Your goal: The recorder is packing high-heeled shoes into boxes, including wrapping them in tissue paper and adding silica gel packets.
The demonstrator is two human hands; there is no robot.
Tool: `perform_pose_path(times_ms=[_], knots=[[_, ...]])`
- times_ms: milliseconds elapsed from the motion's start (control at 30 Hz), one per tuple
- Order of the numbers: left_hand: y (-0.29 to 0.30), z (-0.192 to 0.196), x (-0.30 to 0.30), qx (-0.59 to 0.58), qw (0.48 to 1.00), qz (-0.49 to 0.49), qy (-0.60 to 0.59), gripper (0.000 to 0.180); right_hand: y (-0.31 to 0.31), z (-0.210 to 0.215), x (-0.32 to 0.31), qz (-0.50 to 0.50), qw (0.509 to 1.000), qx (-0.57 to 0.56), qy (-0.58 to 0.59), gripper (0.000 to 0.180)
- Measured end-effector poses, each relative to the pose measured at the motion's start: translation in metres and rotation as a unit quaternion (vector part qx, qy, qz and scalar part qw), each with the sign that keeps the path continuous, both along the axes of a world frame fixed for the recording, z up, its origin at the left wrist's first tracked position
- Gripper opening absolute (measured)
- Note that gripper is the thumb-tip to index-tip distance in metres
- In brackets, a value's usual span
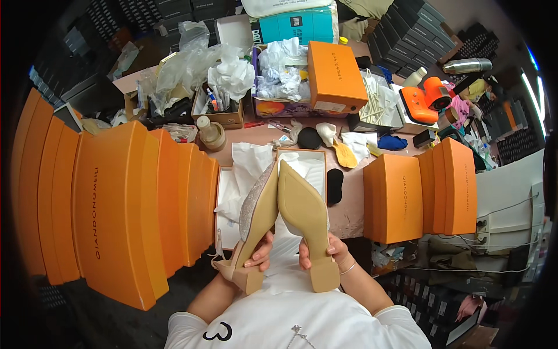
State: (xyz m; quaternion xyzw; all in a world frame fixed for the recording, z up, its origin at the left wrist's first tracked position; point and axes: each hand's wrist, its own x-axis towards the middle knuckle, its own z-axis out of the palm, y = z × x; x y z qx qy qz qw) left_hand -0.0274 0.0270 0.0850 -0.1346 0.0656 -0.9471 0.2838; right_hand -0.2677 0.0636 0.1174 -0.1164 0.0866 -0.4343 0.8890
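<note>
Two beige heeled shoes are held up side by side over the table edge, soles facing me and pointed toes away. My left hand [261, 253] grips the left shoe [260, 212], which is tilted so its glittery upper and a loose ankle strap show. The right shoe [304, 203] has its tan sole turned up, and my right hand [333, 250] wraps round its shank above the block heel. The two toes nearly meet. Behind them an open shoe box [301, 153] holds white tissue paper [247, 171]; the shoes hide part of it.
Stacked orange boxes [110, 215] rise at the left, with more orange boxes [395, 198] at the right. Farther back stand a purple carton of crumpled tissue [282, 107], an orange tape dispenser [427, 102], a glue pot [210, 134] and a yellow sponge [346, 156].
</note>
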Motion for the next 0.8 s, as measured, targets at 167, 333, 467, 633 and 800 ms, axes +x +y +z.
perform_pose_path(times_ms=[167,333,467,633,800], knots=[[-0.012,0.014,0.018,-0.017,1.0,-0.011,-0.019,0.05,-0.001,0.003,0.019,-0.002,1.0,0.01,-0.024,0.05],[-0.014,0.001,0.025,0.0,0.996,0.025,-0.082,0.049,-0.004,-0.002,0.018,-0.019,0.999,0.01,0.032,0.051],[-0.045,-0.019,0.047,-0.082,0.878,0.072,-0.467,0.034,-0.007,0.015,-0.031,-0.177,0.961,-0.018,0.213,0.057],[-0.068,-0.095,0.056,-0.384,0.298,0.3,-0.821,0.032,0.035,0.016,-0.076,-0.222,0.93,0.064,0.287,0.061],[-0.063,0.041,-0.023,-0.588,0.287,0.036,-0.755,0.04,0.041,0.01,-0.098,-0.237,0.928,0.012,0.288,0.062]])
